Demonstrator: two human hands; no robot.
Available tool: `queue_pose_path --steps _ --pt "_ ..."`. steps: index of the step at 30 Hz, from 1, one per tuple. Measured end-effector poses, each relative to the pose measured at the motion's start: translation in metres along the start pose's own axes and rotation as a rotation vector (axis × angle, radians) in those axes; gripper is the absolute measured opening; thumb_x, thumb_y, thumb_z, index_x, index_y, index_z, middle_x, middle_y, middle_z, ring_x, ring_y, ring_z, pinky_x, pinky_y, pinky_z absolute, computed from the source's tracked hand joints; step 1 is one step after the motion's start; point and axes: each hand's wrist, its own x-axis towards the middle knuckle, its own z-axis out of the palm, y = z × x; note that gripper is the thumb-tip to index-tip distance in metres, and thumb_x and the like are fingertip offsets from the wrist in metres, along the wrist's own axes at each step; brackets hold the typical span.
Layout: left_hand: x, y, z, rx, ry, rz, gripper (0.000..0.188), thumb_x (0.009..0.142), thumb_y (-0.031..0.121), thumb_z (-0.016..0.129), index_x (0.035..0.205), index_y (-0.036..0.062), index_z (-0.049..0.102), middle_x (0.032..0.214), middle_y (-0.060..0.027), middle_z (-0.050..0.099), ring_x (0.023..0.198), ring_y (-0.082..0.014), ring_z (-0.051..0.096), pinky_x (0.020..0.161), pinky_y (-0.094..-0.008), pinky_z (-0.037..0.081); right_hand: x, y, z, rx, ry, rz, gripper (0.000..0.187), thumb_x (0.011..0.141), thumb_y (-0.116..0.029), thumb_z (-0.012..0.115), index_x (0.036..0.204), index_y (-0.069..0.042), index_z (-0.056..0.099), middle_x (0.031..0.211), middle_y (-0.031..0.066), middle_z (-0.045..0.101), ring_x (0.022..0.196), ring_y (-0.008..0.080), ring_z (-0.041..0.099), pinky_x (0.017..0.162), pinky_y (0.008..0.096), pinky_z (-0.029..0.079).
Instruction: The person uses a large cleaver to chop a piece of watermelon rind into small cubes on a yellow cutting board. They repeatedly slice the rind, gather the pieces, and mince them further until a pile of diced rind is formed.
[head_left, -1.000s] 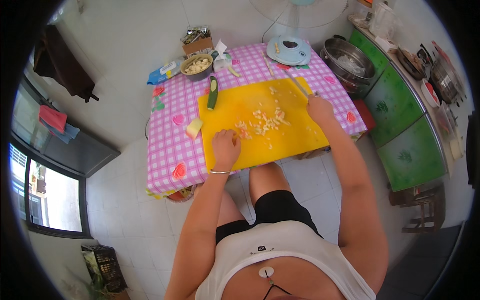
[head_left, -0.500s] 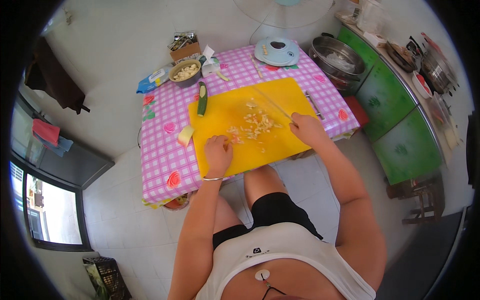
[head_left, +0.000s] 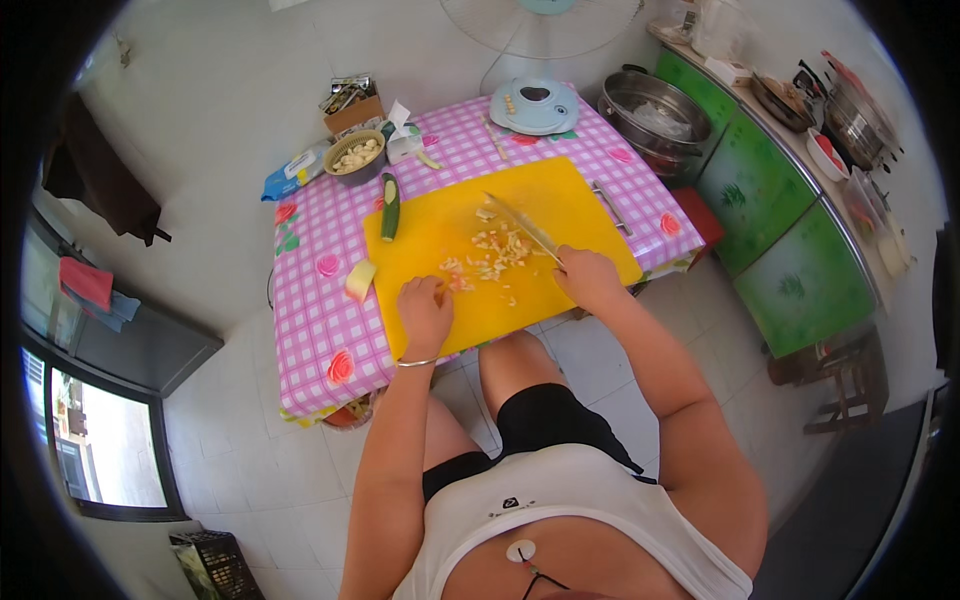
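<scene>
Right hand (head_left: pixel 588 279): grips a knife (head_left: pixel 524 226) beside chopped pieces (head_left: pixel 492 262).
Left hand (head_left: pixel 425 316): curls at the yellow board (head_left: pixel 560 182), grip unclear.

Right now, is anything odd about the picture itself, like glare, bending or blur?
In the head view, the glazed opening at lower left is washed out white; in the head view, the top edge of the green cabinets bows toward the right rim, and the corners are black; in the head view, the chopped pieces on the yellow board look soft.

Knife (head_left: pixel 523 224) diag. by chopped pale bits (head_left: pixel 502 249) (some pinkish) on ylw bd (head_left: pixel 580 208).
</scene>
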Motion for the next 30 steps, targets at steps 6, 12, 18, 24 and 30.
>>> queue_pose_path --steps 6,12,18,24,30 --pt "-0.003 0.000 -0.001 0.004 -0.007 0.015 0.015 0.072 0.005 0.071 0.087 0.0040 0.066 0.076 -0.0121 0.062 0.077 -0.0321 0.060 0.069 -0.0436 0.048 -0.024 0.010 -0.027 0.040 0.061 0.087 0.024 0.088 -0.025 0.063 0.094 -0.002 0.061 0.082 0.0210 0.069 0.081 0.0401 0.068 0.071 0.0525 0.053" --pt "-0.001 0.005 0.001 0.020 -0.018 0.009 0.014 0.074 0.006 0.071 0.086 0.0041 0.066 0.075 -0.0124 0.062 0.076 -0.0323 0.059 0.069 -0.0438 0.048 -0.044 0.036 -0.023 -0.046 0.052 0.275 0.023 0.090 -0.023 0.062 0.098 -0.002 0.061 0.083 0.0209 0.070 0.083 0.0412 0.069 0.073 0.0522 0.054" --pt "0.000 0.001 0.004 0.030 -0.026 0.020 0.013 0.074 0.007 0.070 0.086 0.0042 0.066 0.077 -0.0127 0.062 0.077 -0.0328 0.060 0.070 -0.0448 0.048 -0.030 -0.011 0.005 0.031 -0.008 0.021 0.025 0.089 -0.025 0.062 0.100 -0.003 0.061 0.083 0.0205 0.070 0.082 0.0400 0.069 0.072 0.0526 0.053" --pt "-0.001 -0.002 0.000 0.010 0.004 0.054 0.014 0.074 0.007 0.070 0.087 0.0046 0.067 0.077 -0.0121 0.062 0.078 -0.0329 0.060 0.070 -0.0449 0.048 -0.001 -0.056 -0.007 0.089 0.004 -0.134 0.022 0.088 -0.025 0.062 0.098 -0.005 0.063 0.082 0.0184 0.070 0.079 0.0380 0.069 0.070 0.0511 0.054" --pt "0.001 0.000 0.003 -0.025 -0.002 0.012 0.014 0.072 0.005 0.071 0.086 0.0046 0.067 0.076 -0.0113 0.063 0.076 -0.0325 0.060 0.070 -0.0438 0.049 0.056 -0.015 0.004 0.003 0.094 -0.088 0.019 0.087 -0.023 0.062 0.094 -0.006 0.065 0.083 0.0173 0.070 0.079 0.0370 0.069 0.069 0.0498 0.054"
